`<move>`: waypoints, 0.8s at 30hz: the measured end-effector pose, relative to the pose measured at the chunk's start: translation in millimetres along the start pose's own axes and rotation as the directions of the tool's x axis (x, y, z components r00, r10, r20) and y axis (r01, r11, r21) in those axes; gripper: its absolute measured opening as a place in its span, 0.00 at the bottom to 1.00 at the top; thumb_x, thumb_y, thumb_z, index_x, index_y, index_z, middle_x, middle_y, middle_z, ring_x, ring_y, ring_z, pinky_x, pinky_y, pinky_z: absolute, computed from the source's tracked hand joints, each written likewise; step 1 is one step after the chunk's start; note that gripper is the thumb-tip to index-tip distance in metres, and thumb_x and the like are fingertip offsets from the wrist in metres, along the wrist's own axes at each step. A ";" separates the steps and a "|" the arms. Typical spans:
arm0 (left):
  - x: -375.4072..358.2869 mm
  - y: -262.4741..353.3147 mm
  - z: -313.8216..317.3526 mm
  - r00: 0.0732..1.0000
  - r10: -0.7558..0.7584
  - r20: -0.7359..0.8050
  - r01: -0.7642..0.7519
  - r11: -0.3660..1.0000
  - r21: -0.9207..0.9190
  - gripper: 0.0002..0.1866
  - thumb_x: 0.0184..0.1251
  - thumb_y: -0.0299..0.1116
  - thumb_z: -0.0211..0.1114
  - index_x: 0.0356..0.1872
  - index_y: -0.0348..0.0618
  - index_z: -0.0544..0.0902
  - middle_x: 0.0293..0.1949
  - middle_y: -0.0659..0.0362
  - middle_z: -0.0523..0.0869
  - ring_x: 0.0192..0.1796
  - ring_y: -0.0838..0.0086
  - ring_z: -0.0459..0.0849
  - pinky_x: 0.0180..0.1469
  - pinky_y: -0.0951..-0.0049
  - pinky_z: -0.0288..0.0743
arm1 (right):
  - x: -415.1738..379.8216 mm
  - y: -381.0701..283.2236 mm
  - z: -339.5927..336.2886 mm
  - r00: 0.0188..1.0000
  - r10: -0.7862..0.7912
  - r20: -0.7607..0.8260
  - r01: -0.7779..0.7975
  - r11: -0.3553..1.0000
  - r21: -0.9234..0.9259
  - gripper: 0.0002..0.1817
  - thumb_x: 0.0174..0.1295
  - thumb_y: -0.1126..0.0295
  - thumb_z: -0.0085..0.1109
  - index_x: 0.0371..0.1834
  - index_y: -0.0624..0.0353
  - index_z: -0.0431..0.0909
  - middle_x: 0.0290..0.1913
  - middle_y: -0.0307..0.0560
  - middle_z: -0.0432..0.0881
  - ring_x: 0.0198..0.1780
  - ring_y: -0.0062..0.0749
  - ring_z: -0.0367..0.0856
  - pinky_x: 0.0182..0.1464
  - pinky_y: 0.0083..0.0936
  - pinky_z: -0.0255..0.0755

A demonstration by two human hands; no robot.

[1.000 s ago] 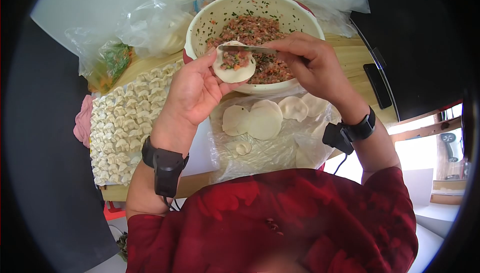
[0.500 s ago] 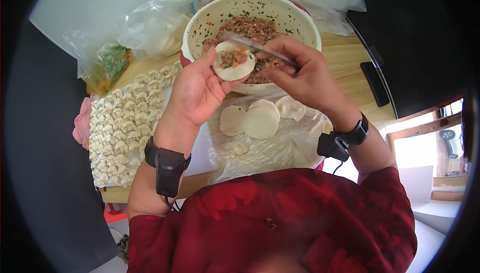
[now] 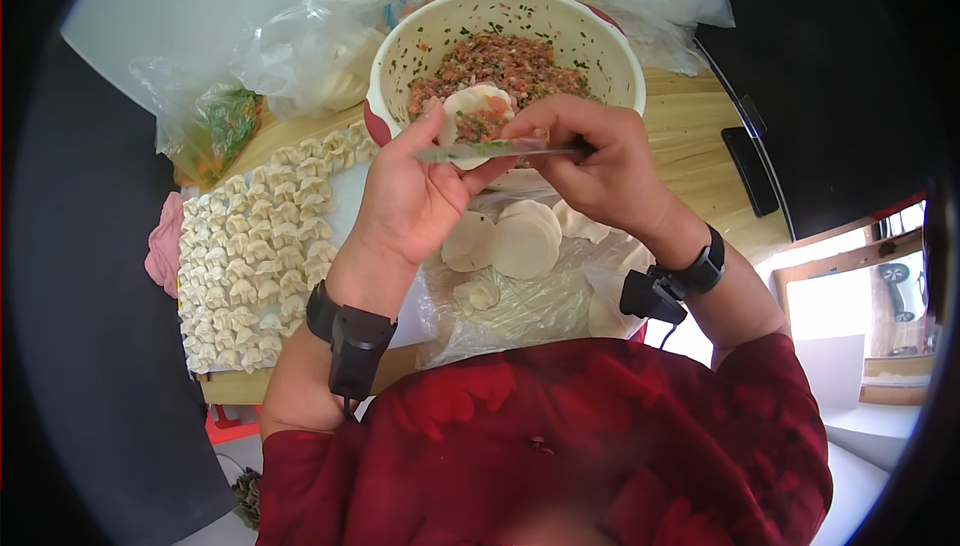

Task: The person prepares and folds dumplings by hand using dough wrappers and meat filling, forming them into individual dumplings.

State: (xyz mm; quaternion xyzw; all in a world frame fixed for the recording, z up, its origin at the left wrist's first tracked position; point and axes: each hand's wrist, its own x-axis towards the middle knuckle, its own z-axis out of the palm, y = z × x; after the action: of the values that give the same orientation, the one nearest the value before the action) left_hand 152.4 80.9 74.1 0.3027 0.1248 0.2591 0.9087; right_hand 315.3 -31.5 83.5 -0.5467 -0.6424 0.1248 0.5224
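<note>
A round dough wrapper [image 3: 462, 104] with meat filling on it rests in my left hand [image 3: 410, 191], its fingers curled under and beside it. My right hand [image 3: 598, 158] grips a flat metal utensil [image 3: 480, 150] that lies across the wrapper's near side. Both hands are over the near rim of a big cream bowl [image 3: 398, 66] of minced filling [image 3: 500, 64]. Below them, flat wrappers [image 3: 525, 239] lie on a sheet of clear plastic [image 3: 520, 316].
Rows of folded dumplings [image 3: 250, 246] cover a tray at the left. Plastic bags [image 3: 310, 56] stand behind them, one with greens [image 3: 228, 121]. A black phone [image 3: 750, 171] lies at the right, and a pink cloth [image 3: 165, 244] at the far left.
The utensil has swung from the wrapper's far side to its near side. My left hand has shifted slightly right, and the wrapper now looks tilted and partly curled up.
</note>
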 end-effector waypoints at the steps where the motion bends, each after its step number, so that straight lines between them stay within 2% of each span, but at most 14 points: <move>1: -0.9 -1.7 1.0 1.000 -0.006 0.003 0.006 1.000 0.019 0.21 0.79 0.40 0.45 0.65 0.39 0.66 0.60 0.50 0.78 0.60 0.61 0.80 0.63 0.56 0.77 | 2.0 -2.7 -1.4 0.997 0.072 0.007 -0.071 0.997 -0.025 0.10 0.54 0.79 0.64 0.39 0.59 0.82 0.29 0.42 0.82 0.29 0.21 0.78 0.32 0.18 0.72; 2: -2.0 -3.5 2.7 1.000 -0.011 0.003 0.011 1.000 0.018 0.21 0.79 0.40 0.45 0.65 0.39 0.66 0.60 0.50 0.78 0.60 0.61 0.80 0.63 0.56 0.77 | 3.4 -3.4 -2.1 0.989 0.145 0.011 -0.144 0.988 -0.050 0.08 0.55 0.77 0.65 0.38 0.60 0.82 0.27 0.42 0.81 0.28 0.20 0.77 0.32 0.18 0.71; 3: -3.3 -4.9 4.4 1.000 -0.009 0.001 0.009 0.999 0.053 0.22 0.79 0.42 0.46 0.65 0.39 0.66 0.59 0.50 0.78 0.59 0.61 0.81 0.63 0.56 0.77 | 5.7 -2.3 0.0 0.989 0.148 0.009 -0.148 0.988 -0.051 0.08 0.55 0.77 0.65 0.38 0.60 0.82 0.27 0.42 0.81 0.28 0.20 0.77 0.32 0.18 0.71; 5: -4.5 -6.5 4.6 1.000 -0.008 0.000 0.008 0.996 0.089 0.22 0.80 0.43 0.46 0.65 0.39 0.67 0.59 0.50 0.79 0.57 0.61 0.82 0.62 0.57 0.78 | 13.3 -0.2 7.3 0.985 0.158 -0.070 -0.148 0.980 0.137 0.06 0.58 0.73 0.65 0.36 0.62 0.82 0.23 0.40 0.79 0.27 0.18 0.74 0.31 0.18 0.69; 8: -5.2 -9.3 4.4 0.999 -0.045 0.024 0.042 0.993 0.110 0.22 0.80 0.42 0.47 0.64 0.37 0.68 0.58 0.48 0.79 0.58 0.58 0.82 0.63 0.59 0.78 | 21.5 1.2 13.6 0.976 0.182 -0.118 -0.163 0.975 0.154 0.07 0.59 0.70 0.65 0.36 0.62 0.82 0.23 0.40 0.78 0.27 0.16 0.73 0.30 0.18 0.69; 10: -6.4 -13.5 9.8 0.999 0.047 -0.001 -0.044 0.940 0.337 0.19 0.76 0.38 0.56 0.59 0.36 0.74 0.53 0.50 0.82 0.53 0.61 0.85 0.58 0.64 0.81 | 23.3 3.2 12.6 0.975 0.197 -0.101 -0.185 0.976 0.119 0.08 0.60 0.69 0.66 0.36 0.62 0.82 0.23 0.38 0.79 0.27 0.16 0.74 0.31 0.18 0.69; 12: -7.1 -13.4 7.3 0.998 0.057 -0.015 -0.050 0.949 0.312 0.18 0.75 0.36 0.58 0.58 0.35 0.75 0.52 0.51 0.83 0.53 0.63 0.85 0.58 0.65 0.81 | 23.2 4.9 13.9 0.975 0.208 -0.078 -0.201 0.976 0.086 0.09 0.60 0.68 0.66 0.36 0.63 0.82 0.24 0.37 0.79 0.28 0.16 0.74 0.31 0.19 0.70; 14: -7.0 -10.9 2.7 0.997 0.072 -0.032 -0.060 0.956 0.287 0.17 0.74 0.34 0.59 0.56 0.34 0.77 0.51 0.51 0.83 0.53 0.64 0.85 0.58 0.67 0.81 | 21.1 7.9 15.7 0.948 0.298 -0.113 -0.245 0.908 0.340 0.11 0.61 0.66 0.68 0.36 0.63 0.82 0.25 0.35 0.80 0.29 0.14 0.74 0.32 0.18 0.71; 15: -6.4 -8.4 -0.6 0.997 0.072 -0.025 -0.062 0.957 0.283 0.17 0.74 0.32 0.59 0.58 0.34 0.76 0.53 0.52 0.83 0.54 0.65 0.85 0.59 0.67 0.81 | 20.6 8.3 12.2 0.949 0.297 -0.108 -0.245 0.907 0.341 0.11 0.61 0.66 0.68 0.36 0.63 0.82 0.25 0.35 0.80 0.29 0.14 0.74 0.32 0.18 0.71; 17: -6.7 -5.0 -3.8 0.997 0.069 -0.017 -0.061 0.959 0.277 0.17 0.74 0.31 0.58 0.59 0.35 0.75 0.54 0.52 0.82 0.54 0.67 0.84 0.60 0.67 0.80 | 19.0 7.8 3.0 0.916 0.398 0.046 -0.398 0.891 0.217 0.12 0.60 0.64 0.70 0.35 0.63 0.82 0.26 0.32 0.79 0.30 0.13 0.73 0.33 0.17 0.70; 20: -7.0 -3.0 -2.8 0.998 0.066 0.012 -0.066 0.955 0.289 0.16 0.73 0.31 0.60 0.58 0.37 0.78 0.52 0.55 0.83 0.52 0.71 0.84 0.57 0.71 0.81 | 17.1 6.8 8.7 0.926 0.375 0.046 -0.371 0.876 0.309 0.12 0.58 0.65 0.72 0.34 0.62 0.82 0.25 0.31 0.77 0.30 0.12 0.72 0.33 0.16 0.69; 21: -8.2 -2.9 -1.5 0.997 0.075 -0.021 -0.062 0.930 0.363 0.16 0.72 0.32 0.61 0.57 0.37 0.79 0.51 0.56 0.84 0.52 0.72 0.84 0.56 0.72 0.80 | 16.3 5.2 8.0 0.926 0.375 0.046 -0.370 0.876 0.308 0.12 0.58 0.65 0.72 0.34 0.62 0.82 0.25 0.31 0.77 0.30 0.12 0.72 0.33 0.16 0.69; 23: -11.4 -2.2 0.1 0.994 0.092 -0.059 -0.058 0.899 0.435 0.16 0.71 0.33 0.62 0.56 0.37 0.80 0.50 0.57 0.84 0.53 0.73 0.83 0.55 0.74 0.80 | 15.4 1.8 6.0 0.929 0.369 0.014 -0.364 0.908 0.209 0.11 0.57 0.66 0.72 0.33 0.61 0.82 0.25 0.32 0.78 0.30 0.13 0.72 0.33 0.18 0.68; 24: -12.9 -1.3 0.5 0.987 0.154 -0.052 -0.107 0.855 0.508 0.17 0.71 0.33 0.63 0.56 0.38 0.80 0.49 0.58 0.85 0.50 0.74 0.84 0.52 0.75 0.80 | 14.6 3.1 6.5 0.930 0.367 0.017 -0.362 0.908 0.210 0.11 0.57 0.66 0.72 0.33 0.61 0.82 0.25 0.32 0.78 0.30 0.13 0.72 0.33 0.18 0.68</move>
State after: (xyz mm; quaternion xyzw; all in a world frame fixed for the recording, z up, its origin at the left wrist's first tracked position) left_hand 142.3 72.7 74.6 0.5249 0.2082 0.2919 0.7720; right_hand 314.0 -15.5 86.3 -0.6003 -0.5063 0.2808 0.5518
